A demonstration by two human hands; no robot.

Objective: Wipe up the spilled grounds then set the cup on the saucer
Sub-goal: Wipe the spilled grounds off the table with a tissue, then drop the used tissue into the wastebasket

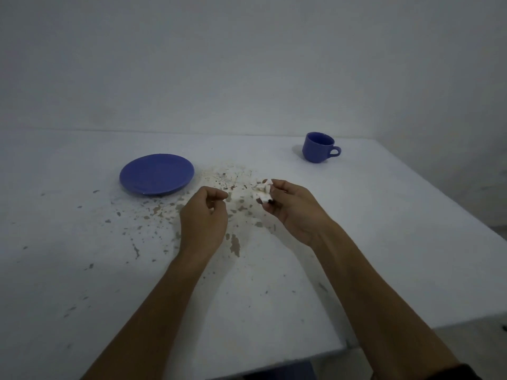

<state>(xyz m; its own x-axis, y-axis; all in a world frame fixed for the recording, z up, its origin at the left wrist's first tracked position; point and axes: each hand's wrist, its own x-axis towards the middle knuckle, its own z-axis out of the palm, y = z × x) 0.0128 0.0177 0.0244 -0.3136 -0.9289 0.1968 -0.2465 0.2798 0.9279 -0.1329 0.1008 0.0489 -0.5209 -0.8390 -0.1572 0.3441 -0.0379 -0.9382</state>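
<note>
A blue saucer (157,174) lies flat on the white table, left of centre. A blue cup (318,147) stands upright at the far right, handle pointing right, apart from the saucer. Brownish grounds (229,178) speckle the table between them and spread toward me. My right hand (295,209) holds a crumpled white tissue (262,192) in its fingertips just above the spill. My left hand (204,215) hovers beside it, fingers curled closed, and I see nothing in it.
The white table (384,242) has chipped, worn patches across its near half. Its right edge runs diagonally at the right, and its front edge sits close to me. A plain wall stands behind.
</note>
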